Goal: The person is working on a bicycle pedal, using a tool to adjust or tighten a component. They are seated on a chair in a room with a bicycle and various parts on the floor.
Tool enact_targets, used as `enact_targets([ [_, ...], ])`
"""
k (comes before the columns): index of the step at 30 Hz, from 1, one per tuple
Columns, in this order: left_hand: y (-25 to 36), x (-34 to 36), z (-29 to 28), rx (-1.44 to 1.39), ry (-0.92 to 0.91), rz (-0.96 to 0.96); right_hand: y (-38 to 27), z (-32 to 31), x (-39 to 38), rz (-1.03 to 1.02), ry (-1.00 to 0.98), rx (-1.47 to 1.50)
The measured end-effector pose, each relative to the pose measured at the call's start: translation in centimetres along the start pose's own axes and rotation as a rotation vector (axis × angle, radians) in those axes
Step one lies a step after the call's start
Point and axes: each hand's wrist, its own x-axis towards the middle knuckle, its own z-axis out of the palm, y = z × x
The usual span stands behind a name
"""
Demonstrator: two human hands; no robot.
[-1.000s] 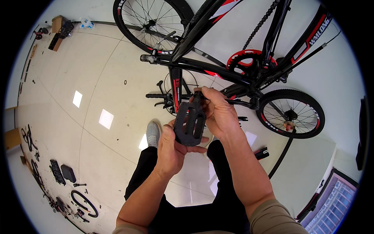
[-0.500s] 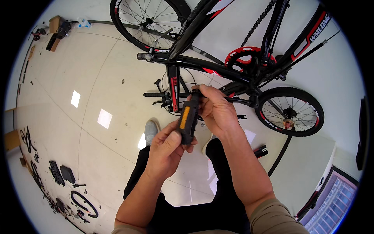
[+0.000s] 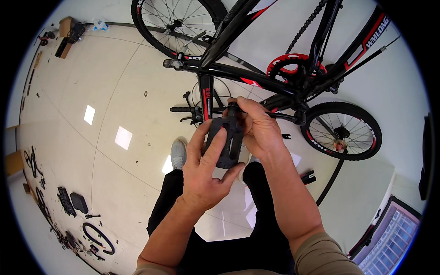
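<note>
Between my hands is a black bicycle pedal (image 3: 235,145), its broad flat face turned up. My left hand (image 3: 204,178) grips the pedal body, with fingers across its face and the thumb at its lower edge. My right hand (image 3: 262,130) is closed around the axle end at the top, and its fingers hide part of the join. A black crank arm (image 3: 285,117) runs from the bike toward my right hand; whether the axle sits in it is hidden. Just beyond is the black and red bike frame (image 3: 250,75) with its red chainring (image 3: 289,58).
One wheel (image 3: 174,25) is at the far left of the bike, another wheel (image 3: 341,132) at the right. A handlebar grip (image 3: 181,109) shows below the frame. Loose parts, including a curved black tube (image 3: 98,238), lie at the lower left. A white cabinet (image 3: 357,183) stands at right.
The pedal has turned about its axle, from its narrow side with the orange reflector to its flat face. My left hand has shifted from its lower end to over the body.
</note>
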Motion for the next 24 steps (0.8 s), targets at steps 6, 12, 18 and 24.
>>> enact_targets([
  [6,-1.4,0.0,0.2,0.050,-0.024,0.144,-0.3,0.2,-0.2,0.024,-0.030,0.020],
  [12,-1.4,0.4,-0.5,0.127,-0.100,0.082,-0.2,0.2,-0.2,0.018,-0.037,0.035],
  [18,-1.4,0.3,0.8,0.183,-0.063,0.130,-0.1,0.2,-0.1,0.000,-0.005,0.057],
  [24,-1.3,0.4,1.0,0.271,-0.025,0.195,0.0,0.2,-0.2,-0.017,0.001,0.056],
])
